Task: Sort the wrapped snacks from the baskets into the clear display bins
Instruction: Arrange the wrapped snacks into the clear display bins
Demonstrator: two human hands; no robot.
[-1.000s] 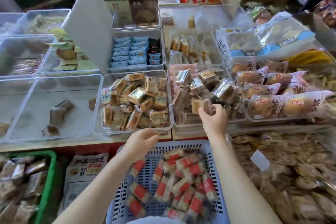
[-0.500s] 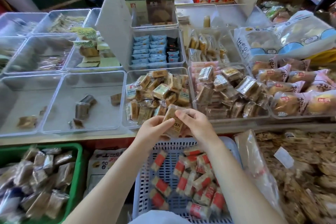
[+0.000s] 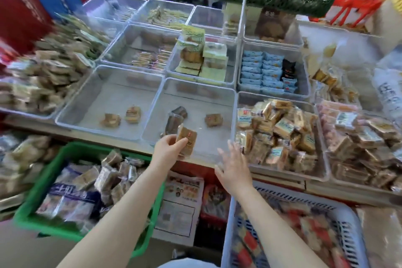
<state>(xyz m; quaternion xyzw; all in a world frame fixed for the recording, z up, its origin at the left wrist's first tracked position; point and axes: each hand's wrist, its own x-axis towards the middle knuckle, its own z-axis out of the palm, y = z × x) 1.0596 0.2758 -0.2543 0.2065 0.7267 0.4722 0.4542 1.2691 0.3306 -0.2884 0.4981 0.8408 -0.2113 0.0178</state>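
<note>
Left hand (image 3: pixel 168 148) pinching a brown wrapped snack (image 3: pixel 186 139) over the clear bin's (image 3: pixel 195 91) front edge. Right hand (image 3: pixel 233 166) just beside, fingers spread, empty.

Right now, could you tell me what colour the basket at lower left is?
Green basket, seen in the head view.

From my feed I see a bench (image 3: pixel 282 183) with a pale front edge, its top covered by clear display bins set side by side in rows. Along the near edge sit a bin holding two tan packets (image 3: pixel 108 102), a bin with a few brown packets (image 3: pixel 195 102) and a bin heaped with yellow-brown packets (image 3: pixel 276 132); behind them stand a bin of blue packets (image 3: pixel 269 72) and a bin of pale green packets (image 3: pixel 202 61). At the far left a bin piled with brownish packets (image 3: pixel 39 85) is too blurred for me to read.
</note>
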